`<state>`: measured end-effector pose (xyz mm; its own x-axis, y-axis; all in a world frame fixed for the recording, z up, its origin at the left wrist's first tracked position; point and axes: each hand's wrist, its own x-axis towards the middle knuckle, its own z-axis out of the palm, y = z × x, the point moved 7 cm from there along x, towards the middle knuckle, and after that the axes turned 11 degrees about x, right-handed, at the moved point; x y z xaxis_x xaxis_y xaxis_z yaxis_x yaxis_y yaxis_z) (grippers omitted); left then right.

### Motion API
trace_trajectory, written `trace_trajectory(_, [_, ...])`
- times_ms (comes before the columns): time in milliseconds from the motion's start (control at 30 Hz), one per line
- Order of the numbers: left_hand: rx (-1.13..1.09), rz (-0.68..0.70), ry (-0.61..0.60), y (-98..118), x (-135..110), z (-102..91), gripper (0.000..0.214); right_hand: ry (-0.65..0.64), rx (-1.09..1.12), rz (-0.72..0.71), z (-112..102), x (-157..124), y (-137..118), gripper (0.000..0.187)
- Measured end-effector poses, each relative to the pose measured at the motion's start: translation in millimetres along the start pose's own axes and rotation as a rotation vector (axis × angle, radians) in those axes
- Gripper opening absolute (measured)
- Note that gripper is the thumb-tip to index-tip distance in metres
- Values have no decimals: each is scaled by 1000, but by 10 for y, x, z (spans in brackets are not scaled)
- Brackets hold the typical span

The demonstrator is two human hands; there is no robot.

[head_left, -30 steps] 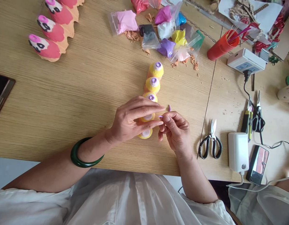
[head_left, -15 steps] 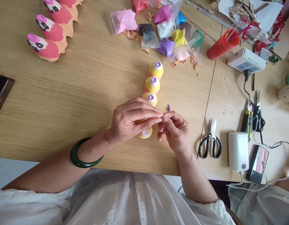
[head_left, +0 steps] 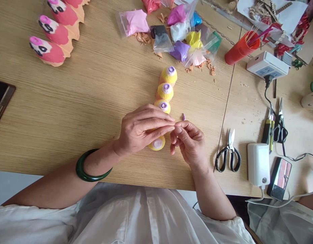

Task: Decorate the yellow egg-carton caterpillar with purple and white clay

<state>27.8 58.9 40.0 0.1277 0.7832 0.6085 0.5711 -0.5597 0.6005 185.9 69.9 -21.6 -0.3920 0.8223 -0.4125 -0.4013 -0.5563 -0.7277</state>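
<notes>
A yellow egg-carton caterpillar (head_left: pixel 165 90) with purple-and-white clay tops lies on the wooden table (head_left: pixel 82 95). My left hand (head_left: pixel 141 129) rests over its near segments, fingers stretched toward my right hand (head_left: pixel 188 140). The fingertips of both hands meet and pinch a tiny bit of purple clay, now hidden between them. A small purple clay scrap (head_left: pixel 183 117) lies on the table just beyond my right hand. A green bangle (head_left: pixel 88 169) circles my left wrist.
Bags of coloured clay (head_left: pixel 180 34) lie at the back. Pink egg-carton figures (head_left: pixel 51 34) stand far left, a phone (head_left: pixel 1 100) at the left edge. Right: scissors (head_left: pixel 228 154), white charger (head_left: pixel 258 164), pliers (head_left: pixel 274 122), power strip (head_left: pixel 266 64), red cup (head_left: pixel 240 49).
My hands have closed together: the fingertips were slightly apart with the purple bit visible, and now they touch and cover it. Nothing else moved.
</notes>
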Motion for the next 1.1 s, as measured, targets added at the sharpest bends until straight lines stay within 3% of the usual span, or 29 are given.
trace_trajectory(167, [88,-6,12,-29,2,4,27,8,-5,-18,-20,9,-3,34])
trace_trajectory(333, [97,16,-27,-13,4,28,9,-41,1,9,31,4,-2,37])
trace_trajectory(567, [37,7,-5,-4,5,-3,13,-40,-4,2,19,4,10,35])
trace_trajectory(700, [29,-13,-9,-32,-1,22,29,-21,-18,-20,-20,10,17,35])
trace_trajectory(867, [62,30,-9,3,4,16,11,-58,1,29,42,4,13,40])
trace_trajectory(1100, [48,-44,-68,-37,10,34,13,-49,24,10,33,8,5,36])
